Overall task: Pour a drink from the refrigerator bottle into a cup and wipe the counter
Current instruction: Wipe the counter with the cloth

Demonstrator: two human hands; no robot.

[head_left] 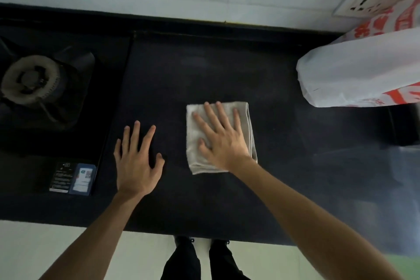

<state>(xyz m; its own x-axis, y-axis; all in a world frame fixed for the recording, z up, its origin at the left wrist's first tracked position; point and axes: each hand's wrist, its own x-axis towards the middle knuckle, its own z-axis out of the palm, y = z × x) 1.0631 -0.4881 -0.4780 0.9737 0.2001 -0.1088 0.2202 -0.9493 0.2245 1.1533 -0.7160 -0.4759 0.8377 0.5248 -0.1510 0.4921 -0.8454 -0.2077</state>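
Observation:
A folded grey-beige cloth (249,125) lies flat on the dark counter (204,70), a little right of centre. My right hand (221,137) presses down on it with the fingers spread and straight. To the left of the cloth, my left hand (136,161) rests flat on the bare counter with its fingers spread, holding nothing. No bottle or cup shows in the head view.
A gas hob with a round burner (29,79) fills the counter's left side, with stickers (72,177) at its front edge. A white plastic bag with red print (363,68) stands at the back right below a wall socket (361,2). The right edge is blurred.

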